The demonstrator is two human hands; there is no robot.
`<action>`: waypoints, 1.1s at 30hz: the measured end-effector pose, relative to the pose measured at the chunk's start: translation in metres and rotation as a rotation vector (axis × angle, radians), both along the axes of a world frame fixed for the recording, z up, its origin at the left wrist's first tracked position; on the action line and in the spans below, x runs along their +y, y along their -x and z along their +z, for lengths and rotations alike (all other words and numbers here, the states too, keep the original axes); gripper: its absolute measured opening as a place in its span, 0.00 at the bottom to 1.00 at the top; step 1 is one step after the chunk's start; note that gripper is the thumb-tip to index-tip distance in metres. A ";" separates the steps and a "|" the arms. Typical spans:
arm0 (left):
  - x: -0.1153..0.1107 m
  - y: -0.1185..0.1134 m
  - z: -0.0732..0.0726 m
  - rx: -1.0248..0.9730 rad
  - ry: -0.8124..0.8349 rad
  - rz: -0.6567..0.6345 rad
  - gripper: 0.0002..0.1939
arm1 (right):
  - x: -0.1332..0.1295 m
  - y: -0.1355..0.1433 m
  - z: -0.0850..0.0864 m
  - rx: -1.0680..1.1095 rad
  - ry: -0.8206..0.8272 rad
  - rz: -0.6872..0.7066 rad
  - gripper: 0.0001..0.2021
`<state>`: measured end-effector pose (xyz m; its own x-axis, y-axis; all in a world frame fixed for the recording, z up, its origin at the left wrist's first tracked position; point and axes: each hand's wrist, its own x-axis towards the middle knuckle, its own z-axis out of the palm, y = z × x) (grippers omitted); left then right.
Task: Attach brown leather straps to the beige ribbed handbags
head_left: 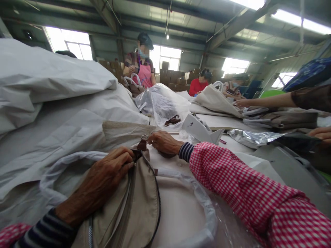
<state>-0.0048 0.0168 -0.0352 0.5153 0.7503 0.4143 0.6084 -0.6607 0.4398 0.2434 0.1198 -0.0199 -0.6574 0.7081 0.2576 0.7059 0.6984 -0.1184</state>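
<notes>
Has the beige bag lying nearest on the bench, zip side up and gaping. Grips its top end beside the zip with the left hand, fingers bent together over the edge, probably to hold the loose cloth steady. Brings the right hand to the metal ring on the leather tab at the bag's far end, fingertips drawn close together; cannot tell firm clasp from mere touch. Has one wrapped handle looped out left of the bag and the other handle right, both covered in white, perhaps against scuffs. Meets crowding left of the bag from a heap of white sheeting, leaving little room on that side. Faces, just beyond the bag, a white card piece, a clear plastic bag and a brown strap, partly blocking the way forward. Has a silver packet farther right, then a pale bag, a co-worker's arm and stacked brown bags. Looks, farthest beyond the bag, toward a person in a pink apron and cardboard boxes.
</notes>
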 end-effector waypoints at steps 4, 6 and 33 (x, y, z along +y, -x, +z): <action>-0.003 -0.003 0.006 -0.027 0.075 0.010 0.16 | -0.011 -0.014 0.018 0.282 0.116 -0.046 0.11; -0.003 -0.004 0.007 -0.045 0.092 0.014 0.16 | -0.021 -0.022 0.029 0.439 0.212 -0.031 0.09; 0.000 -0.008 0.011 -0.170 0.126 0.008 0.10 | -0.109 0.066 0.080 -0.531 0.044 -0.035 0.09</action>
<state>0.0028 0.0168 -0.0242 0.4398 0.8051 0.3980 0.5230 -0.5898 0.6153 0.1773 0.0106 0.0599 -0.6651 0.7346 -0.1342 0.6993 0.6758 0.2330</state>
